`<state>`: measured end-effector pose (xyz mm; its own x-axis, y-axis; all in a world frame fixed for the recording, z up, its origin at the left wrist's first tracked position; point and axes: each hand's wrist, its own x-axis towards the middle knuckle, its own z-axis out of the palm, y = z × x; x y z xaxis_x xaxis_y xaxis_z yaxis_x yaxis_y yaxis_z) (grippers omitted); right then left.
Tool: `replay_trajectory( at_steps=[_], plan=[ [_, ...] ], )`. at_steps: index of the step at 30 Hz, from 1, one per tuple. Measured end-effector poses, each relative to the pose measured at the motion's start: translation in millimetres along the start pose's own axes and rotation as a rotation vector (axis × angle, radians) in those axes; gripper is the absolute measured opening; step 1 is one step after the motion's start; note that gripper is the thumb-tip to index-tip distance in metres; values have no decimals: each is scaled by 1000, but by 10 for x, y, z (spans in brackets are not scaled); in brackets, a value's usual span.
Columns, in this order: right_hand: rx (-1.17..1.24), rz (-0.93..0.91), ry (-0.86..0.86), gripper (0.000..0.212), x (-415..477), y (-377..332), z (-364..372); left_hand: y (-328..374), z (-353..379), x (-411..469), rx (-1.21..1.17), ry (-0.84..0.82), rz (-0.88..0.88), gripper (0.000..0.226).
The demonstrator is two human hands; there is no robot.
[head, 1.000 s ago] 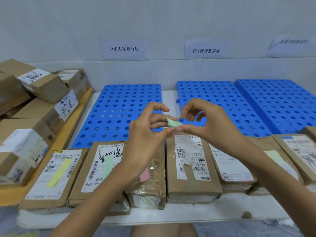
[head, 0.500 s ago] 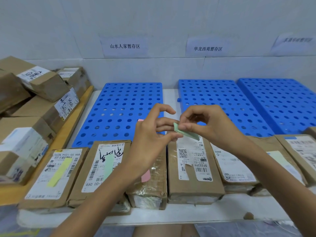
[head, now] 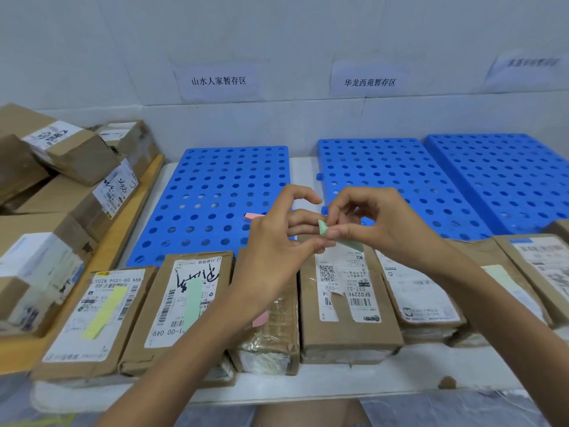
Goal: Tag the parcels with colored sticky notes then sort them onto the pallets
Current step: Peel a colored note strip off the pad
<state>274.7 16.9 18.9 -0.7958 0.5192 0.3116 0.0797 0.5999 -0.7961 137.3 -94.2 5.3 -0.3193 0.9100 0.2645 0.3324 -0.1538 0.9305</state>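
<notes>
Both hands up over the front row of parcels, meeting at dead centre. Left hand has its fingers curled, thumb and middle fingertips pinching the left end of the green sticky note, index finger arched above. Right hand pinches the same note between thumb and index, other fingers bent and loose. The note hangs in the air between the two hands, tilted down toward 4 o'clock, just above the untagged parcel, not touching it.

A pink strip sticks out behind the left hand at 9 o'clock; cannot tell if it is held or lies on the pallet.

Front row from 8 o'clock to 4 o'clock: parcel with a yellow note, parcel with a green note, parcel under the left wrist with a pink note, the untagged one, then a parcel under the right forearm, then one with a pale yellow note.

Three blue pallets at the back: left pallet at 11 o'clock, middle pallet at 1 o'clock, right pallet at 2 o'clock, all bare.

Pile of boxes at 9 to 10 o'clock on a yellow board. Paper signs on the wall at 12 o'clock
</notes>
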Motion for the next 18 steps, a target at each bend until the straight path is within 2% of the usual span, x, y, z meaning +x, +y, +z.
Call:
replay_trajectory(
  at_steps=[18],
  plan=[
    [24,4,25,27,-10,-4,35,-35,-21,-9,12,2,15,48]
  ],
)
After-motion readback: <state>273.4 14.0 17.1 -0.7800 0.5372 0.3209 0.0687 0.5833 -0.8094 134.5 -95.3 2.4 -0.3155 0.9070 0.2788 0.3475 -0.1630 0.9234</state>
